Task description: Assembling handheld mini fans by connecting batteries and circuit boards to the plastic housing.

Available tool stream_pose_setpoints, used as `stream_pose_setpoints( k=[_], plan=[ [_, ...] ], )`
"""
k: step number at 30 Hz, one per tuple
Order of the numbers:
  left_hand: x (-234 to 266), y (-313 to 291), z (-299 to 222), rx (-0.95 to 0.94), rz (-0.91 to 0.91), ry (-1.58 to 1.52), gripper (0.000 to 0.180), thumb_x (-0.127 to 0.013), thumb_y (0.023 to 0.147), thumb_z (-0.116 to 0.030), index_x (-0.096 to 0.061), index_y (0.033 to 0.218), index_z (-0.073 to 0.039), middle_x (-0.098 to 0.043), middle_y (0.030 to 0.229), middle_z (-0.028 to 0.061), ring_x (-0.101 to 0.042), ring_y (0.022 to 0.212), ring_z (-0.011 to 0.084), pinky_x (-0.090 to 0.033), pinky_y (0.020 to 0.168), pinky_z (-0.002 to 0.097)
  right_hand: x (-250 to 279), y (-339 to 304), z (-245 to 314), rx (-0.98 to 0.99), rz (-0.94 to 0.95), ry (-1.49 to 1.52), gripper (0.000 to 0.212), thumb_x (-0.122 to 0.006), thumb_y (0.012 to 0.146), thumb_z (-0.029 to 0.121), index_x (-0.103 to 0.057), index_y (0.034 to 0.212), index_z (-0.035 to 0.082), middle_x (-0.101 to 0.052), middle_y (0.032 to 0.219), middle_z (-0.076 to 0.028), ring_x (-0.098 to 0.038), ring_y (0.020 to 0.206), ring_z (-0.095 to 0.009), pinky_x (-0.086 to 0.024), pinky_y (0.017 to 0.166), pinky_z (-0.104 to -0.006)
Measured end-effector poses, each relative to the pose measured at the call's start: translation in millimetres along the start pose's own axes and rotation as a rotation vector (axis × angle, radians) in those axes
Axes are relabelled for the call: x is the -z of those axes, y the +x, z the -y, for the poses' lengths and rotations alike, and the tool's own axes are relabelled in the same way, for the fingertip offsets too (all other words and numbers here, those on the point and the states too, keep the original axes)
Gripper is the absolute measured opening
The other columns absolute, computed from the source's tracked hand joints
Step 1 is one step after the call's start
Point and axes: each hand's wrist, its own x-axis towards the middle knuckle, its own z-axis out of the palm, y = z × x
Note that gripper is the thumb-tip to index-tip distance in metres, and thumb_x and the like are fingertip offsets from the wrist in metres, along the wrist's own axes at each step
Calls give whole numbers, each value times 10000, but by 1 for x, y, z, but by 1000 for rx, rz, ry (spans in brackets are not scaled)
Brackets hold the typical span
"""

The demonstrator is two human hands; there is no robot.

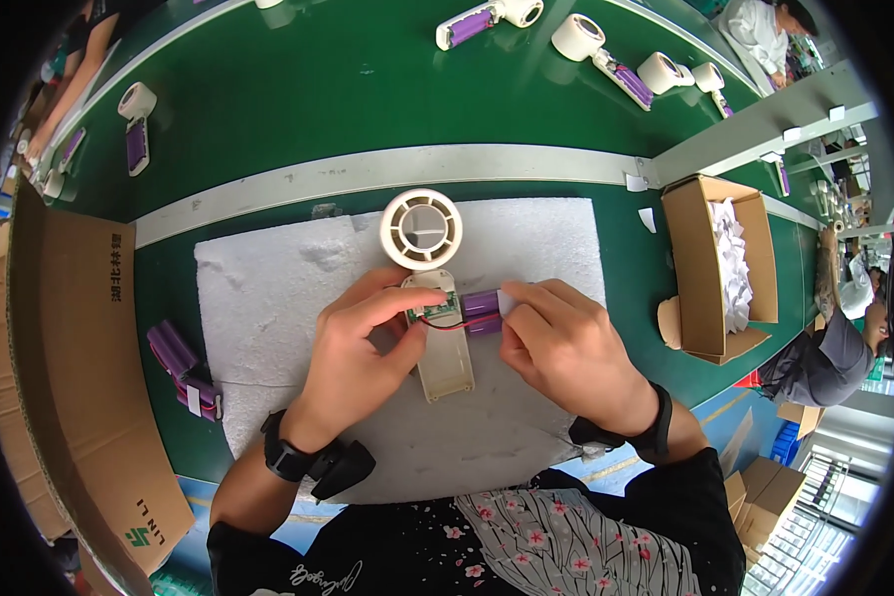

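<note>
A cream handheld fan body (pixel 443 350) lies open on a white foam mat (pixel 268 298), its round grille (pixel 421 229) pointing away from me. My left hand (pixel 358 358) presses on the handle, with thumb and forefinger at a small green circuit board (pixel 430 309). My right hand (pixel 566 348) grips a purple battery pack (pixel 481 310) just right of the handle. Red and black wires (pixel 449 324) run from the board to the pack.
More purple battery packs (pixel 184 371) lie at the mat's left edge. An open cardboard box (pixel 700 288) of white pieces stands at right, a large carton (pixel 79 397) at left. Several fan units (pixel 606 55) sit on the green conveyor beyond. Other people work at the far edges.
</note>
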Motion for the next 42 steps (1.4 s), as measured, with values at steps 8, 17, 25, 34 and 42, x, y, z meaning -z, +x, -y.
stream_pose_setpoints(
  k=[8,17,25,34,42],
  plan=[
    [0,0,2,27,0,-64,341,-630,776,98,-699,1067,-64,-640,1110,110,-666,819,156,-537,677,247,8,3,-20,-69,30,267,154,-700,694,-51,-563,739,5,-672,975,-132,-648,768,-273,-542,625,-334],
    [0,1,2,25,10,-52,336,-624,779,101,-699,1066,-57,-643,1108,106,-667,835,154,-539,677,247,3,6,-33,-2,122,439,158,-658,790,-68,-545,881,-4,-577,998,-128,-587,738,-255,-494,667,-345],
    [0,1,2,31,2,-77,346,-619,772,108,-695,1072,-46,-645,1118,109,-673,853,156,-545,688,245,24,10,-99,-70,-868,1137,192,-466,1017,186,-572,972,33,-562,906,-49,-509,716,-115,-397,596,-267],
    [2,-1,4,90,-11,-67,344,-638,764,97,-720,1059,-59,-652,1131,112,-678,864,164,-555,701,257,-6,16,-48,-176,-64,709,282,-729,817,82,-626,1077,46,-613,870,-45,-600,854,-188,-470,764,-287],
    [2,3,5,14,-49,-31,345,-674,739,66,-740,1042,-86,-679,1083,122,-693,833,188,-556,691,269,-6,11,-30,-12,175,491,463,-819,669,43,-647,1099,41,-642,943,-79,-641,827,-210,-516,752,-310]
  ],
)
